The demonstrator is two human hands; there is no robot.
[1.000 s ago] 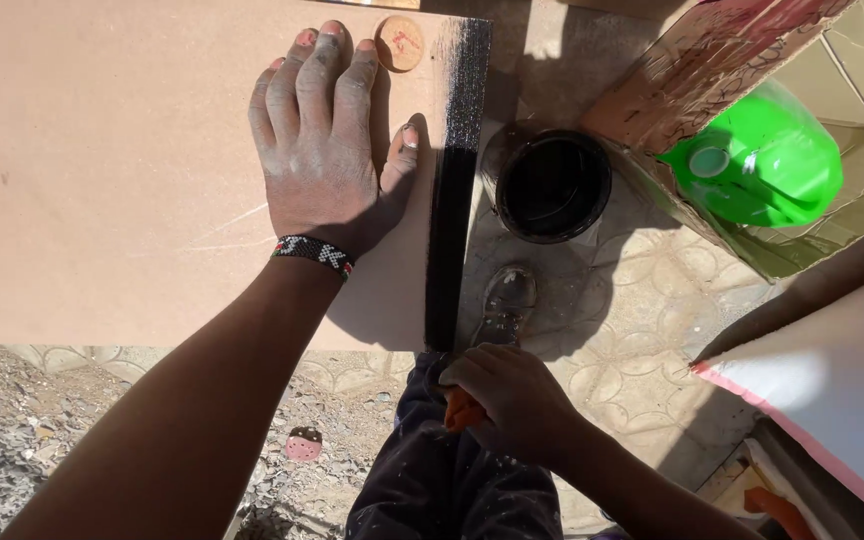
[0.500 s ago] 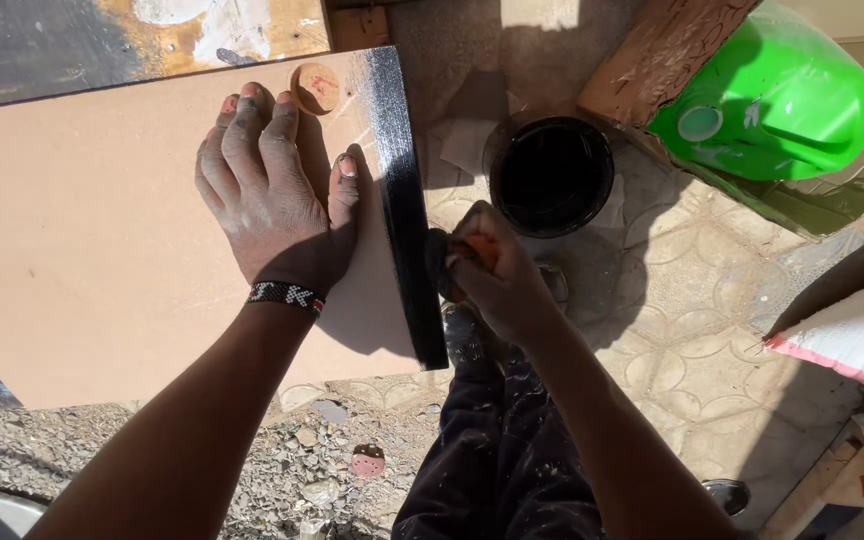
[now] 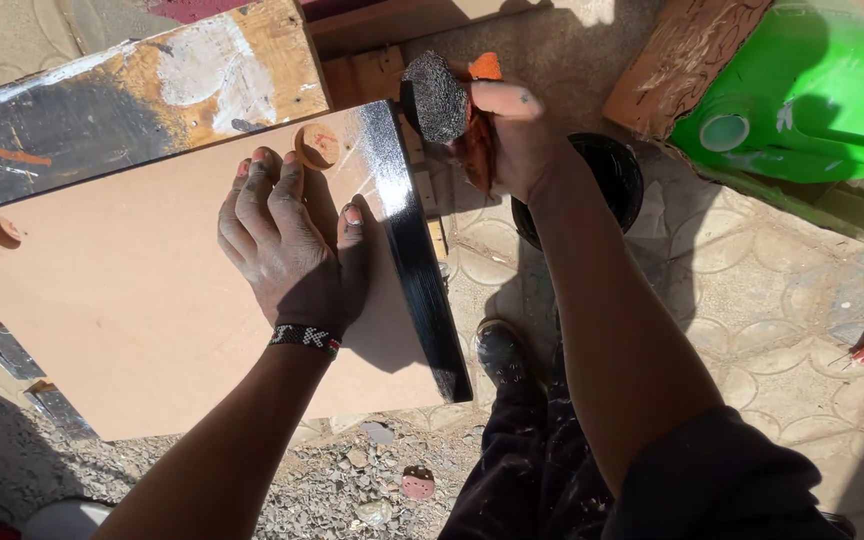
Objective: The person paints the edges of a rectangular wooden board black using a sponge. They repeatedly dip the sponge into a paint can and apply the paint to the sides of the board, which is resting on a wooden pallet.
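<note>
Head view: tan board (image 3: 142,310), edge glossy black; left hand (image 3: 287,245) flat on it; right hand (image 3: 512,130) grips blackened sponge (image 3: 437,95).

We wear a black-and-white beaded wristband (image 3: 306,337) on our dusty left hand (image 3: 282,245), at seven o'clock of it. Dark paint-speckled trousers (image 3: 522,460), a scuffed black shoe (image 3: 500,352), dark sleeve (image 3: 732,480).

Patterned tile floor (image 3: 752,290) carrying paint gear

At upper right of the frame a black paint can (image 3: 607,180) stands on the tiles, with a green plastic jug (image 3: 812,95) near it; gravel (image 3: 352,490) covers the lower left, where a small pink disc (image 3: 417,482) lies among the stones.
</note>
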